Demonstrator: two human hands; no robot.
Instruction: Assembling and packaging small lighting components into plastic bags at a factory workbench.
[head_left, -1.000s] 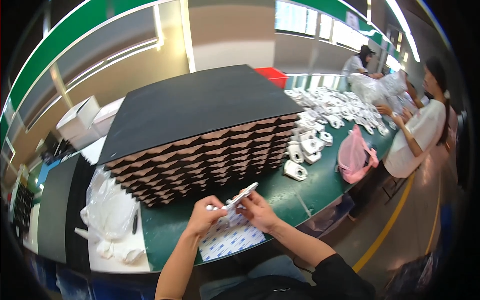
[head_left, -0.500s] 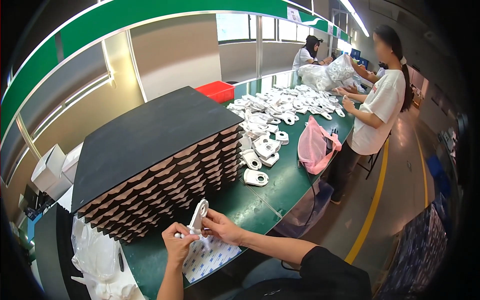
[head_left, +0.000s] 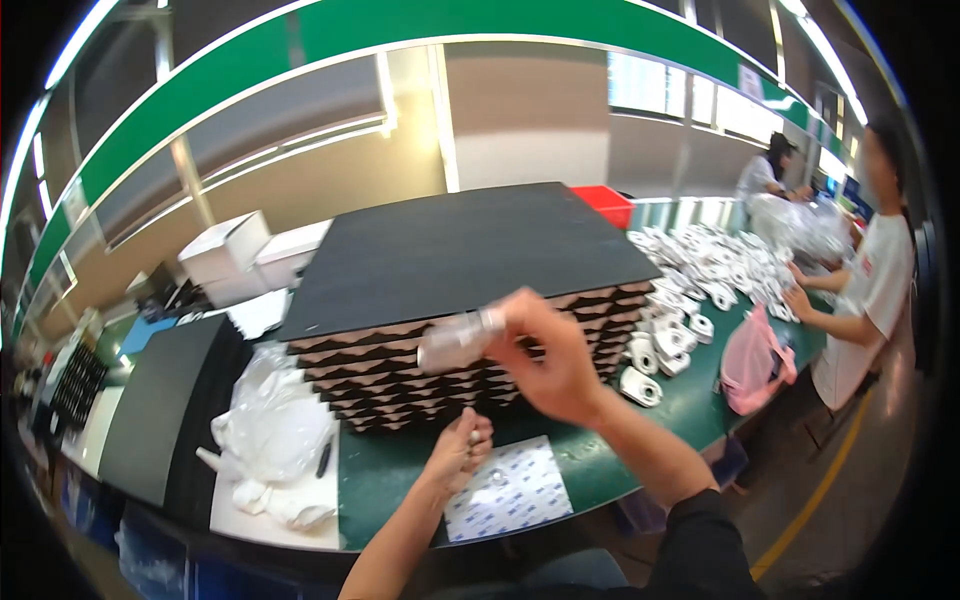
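My right hand (head_left: 555, 360) is raised in front of the black stack and pinches a white plastic part (head_left: 452, 345), smeared by motion. Lower down, my left hand (head_left: 465, 447) is closed just above the table, with a small white piece (head_left: 474, 437) showing between its fingers; its full shape is hidden. Beside that hand lies a white sheet with a blue printed pattern (head_left: 520, 490), and a small clear bit rests on it. The tall stack of black trays with pinkish wavy layers (head_left: 470, 250) stands right behind both hands.
White plastic parts (head_left: 700, 255) are heaped to the right of the stack, near a pink bag (head_left: 755, 365) and a red bin (head_left: 603, 205). At left are clear plastic bags (head_left: 275, 420), a black pen (head_left: 324, 458) and a dark block (head_left: 175, 410). A co-worker (head_left: 870, 290) stands at far right.
My view has swung left. The right hand has lifted the white plastic part up and away from the left hand, which stays low by the printed sheet.
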